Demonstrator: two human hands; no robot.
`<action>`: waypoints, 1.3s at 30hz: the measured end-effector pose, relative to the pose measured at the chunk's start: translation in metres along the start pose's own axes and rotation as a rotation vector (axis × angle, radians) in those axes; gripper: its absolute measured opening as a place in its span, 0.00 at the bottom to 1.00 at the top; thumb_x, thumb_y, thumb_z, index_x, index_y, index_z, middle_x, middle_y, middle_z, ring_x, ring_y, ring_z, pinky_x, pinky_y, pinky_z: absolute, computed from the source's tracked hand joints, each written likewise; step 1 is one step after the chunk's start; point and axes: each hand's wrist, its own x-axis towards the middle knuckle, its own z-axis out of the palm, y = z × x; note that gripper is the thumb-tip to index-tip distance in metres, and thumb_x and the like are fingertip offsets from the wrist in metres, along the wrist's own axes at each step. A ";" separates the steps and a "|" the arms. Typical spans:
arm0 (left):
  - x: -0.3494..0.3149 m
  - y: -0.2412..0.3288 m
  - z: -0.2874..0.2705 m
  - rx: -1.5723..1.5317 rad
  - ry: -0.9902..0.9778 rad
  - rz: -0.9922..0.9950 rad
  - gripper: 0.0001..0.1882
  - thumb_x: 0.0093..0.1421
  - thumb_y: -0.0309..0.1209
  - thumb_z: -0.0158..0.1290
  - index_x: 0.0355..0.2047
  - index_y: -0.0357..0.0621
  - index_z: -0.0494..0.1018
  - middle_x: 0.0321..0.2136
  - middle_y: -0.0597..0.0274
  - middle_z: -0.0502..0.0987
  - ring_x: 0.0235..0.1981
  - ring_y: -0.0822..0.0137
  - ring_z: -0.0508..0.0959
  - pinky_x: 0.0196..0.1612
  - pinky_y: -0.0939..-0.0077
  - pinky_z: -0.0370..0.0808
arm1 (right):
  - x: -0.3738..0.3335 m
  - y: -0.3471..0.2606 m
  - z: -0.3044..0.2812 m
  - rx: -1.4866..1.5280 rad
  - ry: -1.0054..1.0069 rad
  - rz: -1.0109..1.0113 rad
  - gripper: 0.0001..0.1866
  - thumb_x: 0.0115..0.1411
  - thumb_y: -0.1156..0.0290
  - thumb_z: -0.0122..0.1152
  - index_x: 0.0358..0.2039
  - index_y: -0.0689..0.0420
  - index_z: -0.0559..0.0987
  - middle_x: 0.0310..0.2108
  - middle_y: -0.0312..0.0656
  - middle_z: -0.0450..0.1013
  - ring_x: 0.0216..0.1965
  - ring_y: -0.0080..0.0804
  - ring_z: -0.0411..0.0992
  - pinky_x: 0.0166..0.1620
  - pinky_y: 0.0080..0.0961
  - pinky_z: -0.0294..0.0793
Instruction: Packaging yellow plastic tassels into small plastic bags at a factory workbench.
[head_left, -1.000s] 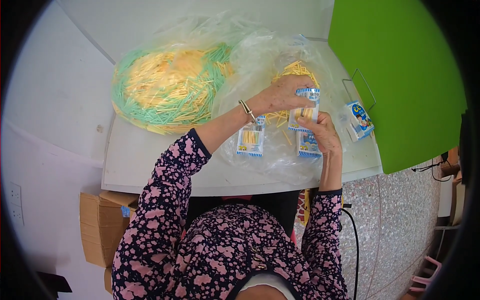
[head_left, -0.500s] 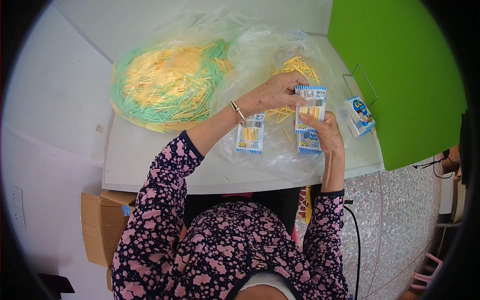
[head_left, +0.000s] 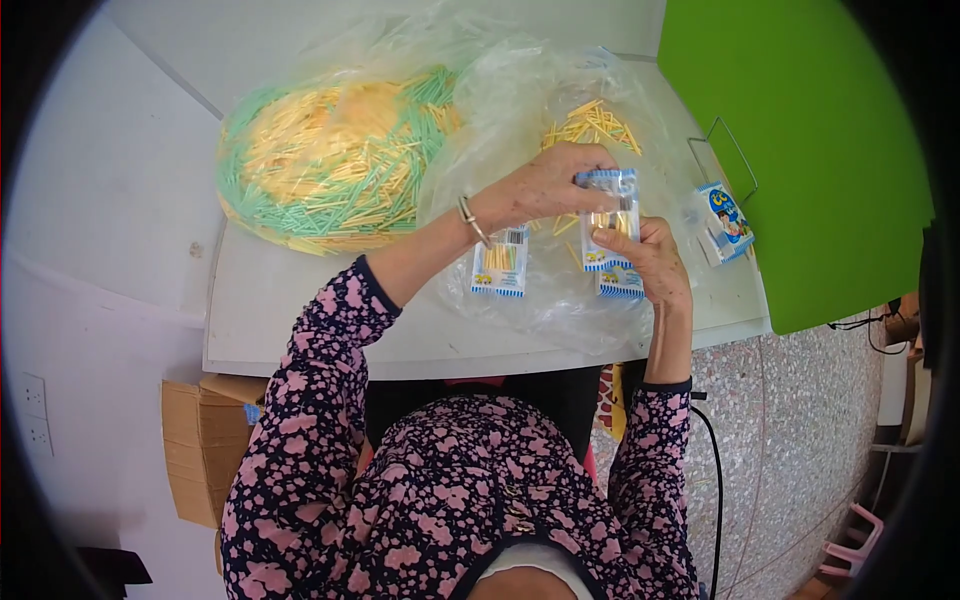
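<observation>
A small blue-and-white packet [head_left: 609, 222], with a clear window showing yellow sticks, is between both hands. My left hand [head_left: 560, 182] grips its upper left side, with thumb across the front. My right hand [head_left: 655, 262] pinches its lower right side, thumb on top. Below it shows part of a second blue-and-white packet [head_left: 621, 283]; whether my right fingers hold that one is hidden. Another stick-filled packet [head_left: 499, 265] lies flat under my left wrist. Loose yellow sticks [head_left: 595, 128] lie on clear plastic sheeting beyond my hands.
A big clear bag of yellow and green sticks [head_left: 330, 165] fills the table's left side. A blue-and-white packet [head_left: 725, 225] rests at the right edge, near a wire stand [head_left: 735, 160] and a green panel [head_left: 790, 130]. A cardboard box [head_left: 205, 445] stands below the white table [head_left: 290, 335].
The packet between my hands has shifted slightly left, and its window now looks creased or shiny. Both hands keep their grip on it.
</observation>
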 end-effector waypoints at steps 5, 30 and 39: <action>-0.045 0.011 -0.039 0.305 -0.063 -0.086 0.18 0.51 0.35 0.57 0.39 0.36 0.70 0.31 0.61 0.74 0.33 0.71 0.73 0.36 0.78 0.69 | -0.018 0.007 -0.017 -0.320 0.287 -0.201 0.13 0.48 0.68 0.64 0.29 0.65 0.77 0.25 0.40 0.74 0.25 0.22 0.70 0.30 0.17 0.67; 0.024 -0.023 0.030 0.286 0.052 0.057 0.15 0.46 0.36 0.56 0.30 0.38 0.72 0.27 0.58 0.75 0.30 0.67 0.74 0.36 0.76 0.69 | -0.025 0.047 -0.010 -0.221 0.486 -0.363 0.10 0.53 0.77 0.58 0.36 0.62 0.71 0.31 0.36 0.70 0.32 0.19 0.67 0.36 0.15 0.67; -0.001 -0.021 0.035 0.167 0.121 0.164 0.09 0.52 0.30 0.53 0.26 0.36 0.70 0.22 0.57 0.73 0.26 0.68 0.72 0.34 0.75 0.69 | -0.031 0.022 -0.005 -0.116 0.319 -0.131 0.06 0.54 0.74 0.59 0.28 0.64 0.76 0.21 0.30 0.69 0.22 0.12 0.62 0.25 0.11 0.61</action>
